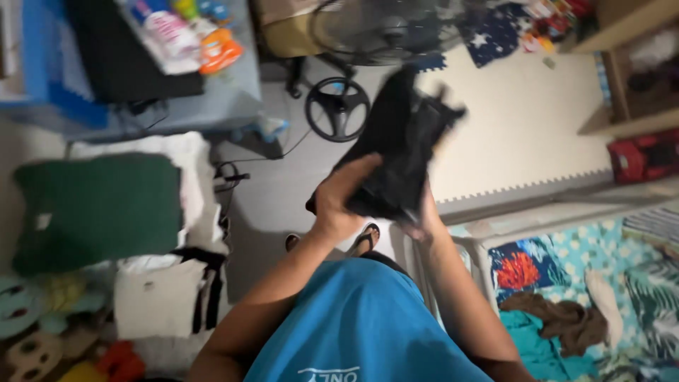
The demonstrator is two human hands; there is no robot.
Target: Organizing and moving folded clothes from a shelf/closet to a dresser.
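A black garment (399,141) is gripped at chest height by the left hand (341,194) and the right hand (423,219), both closed on its lower edge. Below lies grey floor (276,205); folded clothes (99,212) are stacked left, a patterned bedsheet (566,262) right, a fan (375,28) beyond.

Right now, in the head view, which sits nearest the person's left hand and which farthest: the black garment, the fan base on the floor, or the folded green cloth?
1. The black garment: held in the left hand itself, with the right hand under it.
2. The round fan base: on the floor, just above the hands in the picture.
3. The folded green cloth: on the pile far to the left.
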